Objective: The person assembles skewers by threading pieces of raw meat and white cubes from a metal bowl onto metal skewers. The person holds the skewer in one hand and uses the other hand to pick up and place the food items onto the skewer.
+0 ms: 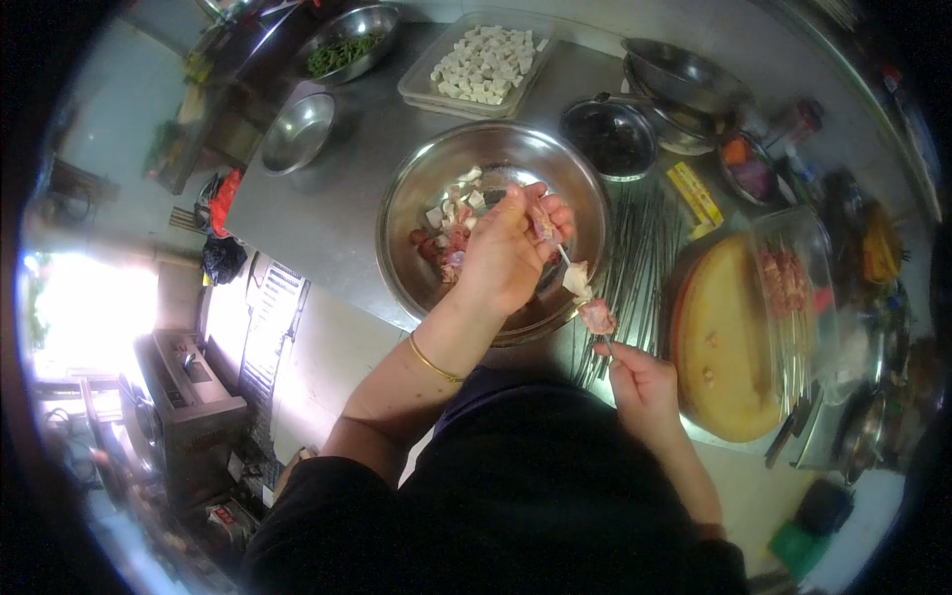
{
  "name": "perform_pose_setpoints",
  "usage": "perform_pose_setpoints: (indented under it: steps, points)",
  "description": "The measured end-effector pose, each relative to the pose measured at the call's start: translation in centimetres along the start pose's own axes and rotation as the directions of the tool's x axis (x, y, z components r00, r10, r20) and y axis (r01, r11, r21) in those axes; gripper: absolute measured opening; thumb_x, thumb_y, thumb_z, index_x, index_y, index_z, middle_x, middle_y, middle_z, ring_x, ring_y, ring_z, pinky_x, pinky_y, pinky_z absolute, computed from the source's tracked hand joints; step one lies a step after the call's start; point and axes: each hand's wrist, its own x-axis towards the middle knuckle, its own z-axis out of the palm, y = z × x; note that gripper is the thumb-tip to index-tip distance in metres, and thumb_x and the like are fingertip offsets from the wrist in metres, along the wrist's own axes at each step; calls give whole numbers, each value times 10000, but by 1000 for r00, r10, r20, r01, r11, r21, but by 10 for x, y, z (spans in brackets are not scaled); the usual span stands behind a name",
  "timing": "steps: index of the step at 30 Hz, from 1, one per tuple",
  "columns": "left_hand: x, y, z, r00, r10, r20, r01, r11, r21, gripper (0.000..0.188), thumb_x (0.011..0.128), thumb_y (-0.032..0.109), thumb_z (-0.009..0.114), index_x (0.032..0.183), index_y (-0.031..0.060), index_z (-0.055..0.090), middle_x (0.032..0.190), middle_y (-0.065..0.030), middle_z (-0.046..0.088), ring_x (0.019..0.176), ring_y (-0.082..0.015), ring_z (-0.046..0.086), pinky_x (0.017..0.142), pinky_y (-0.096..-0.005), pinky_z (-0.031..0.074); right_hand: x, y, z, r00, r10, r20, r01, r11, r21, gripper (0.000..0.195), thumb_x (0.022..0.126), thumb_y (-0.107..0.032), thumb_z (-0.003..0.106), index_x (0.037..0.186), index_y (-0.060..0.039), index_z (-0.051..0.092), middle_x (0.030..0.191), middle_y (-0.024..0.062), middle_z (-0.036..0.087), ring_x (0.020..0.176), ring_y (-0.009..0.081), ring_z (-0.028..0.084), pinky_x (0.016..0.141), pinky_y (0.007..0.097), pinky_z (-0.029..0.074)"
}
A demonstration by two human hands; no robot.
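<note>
My right hand (645, 387) grips a thin metal skewer (564, 255) near its lower end. Threaded on it are a chunk of raw meat (597, 317) close to my right fingers and a pale white piece (577, 281) above that. Over the large steel bowl (394, 201), my left hand (513, 249) pinches another piece of raw meat (543, 223) at the skewer's upper end; the tip is hidden. Inside the bowl lie raw meat pieces (439, 249) and white chunks (470, 199), partly covered by my left hand and forearm.
Many loose skewers (639, 253) lie right of the bowl. Beyond them are a round cutting board (721, 349) and a clear tray (829, 245) of loaded skewers. A tub of white cubes (483, 67), a dark-looking bowl (608, 140), and a small steel bowl (299, 134) stand behind.
</note>
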Motion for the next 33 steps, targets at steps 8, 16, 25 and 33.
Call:
perform_pose_setpoints:
  steps: [8,16,25,33]
  points:
    - [5,-13,-5,998,67,-10,-67,998,7,178,956,239,485,962,72,544,876,-44,591,855,-187,582,820,-350,483,1,5,2,1000,12,-7,-12,998,-54,215,874,-2,501,1028,4,649,581,-34,475,535,29,409,497,202,360]
    - [7,-13,-11,993,104,51,-107,993,41,190,963,234,468,957,58,540,848,-45,577,811,-182,571,796,-345,484,5,-4,1,999,-10,33,15,986,-167,212,873,0,497,1023,16,645,569,-18,473,517,33,403,486,204,361]
    - [5,-22,-17,995,71,75,-55,980,-193,176,966,239,462,949,79,534,846,-51,576,826,-210,583,815,-367,482,8,-15,8,995,2,98,22,971,-239,201,879,0,499,1024,4,637,581,-13,482,525,39,415,493,206,365]
    - [-3,-36,6,974,-33,-223,11,995,-98,141,962,204,449,924,87,519,829,-48,568,808,-219,591,777,-360,498,5,-20,13,997,69,20,-67,994,-85,205,890,-10,488,1026,0,641,598,-29,486,535,32,406,491,206,350]
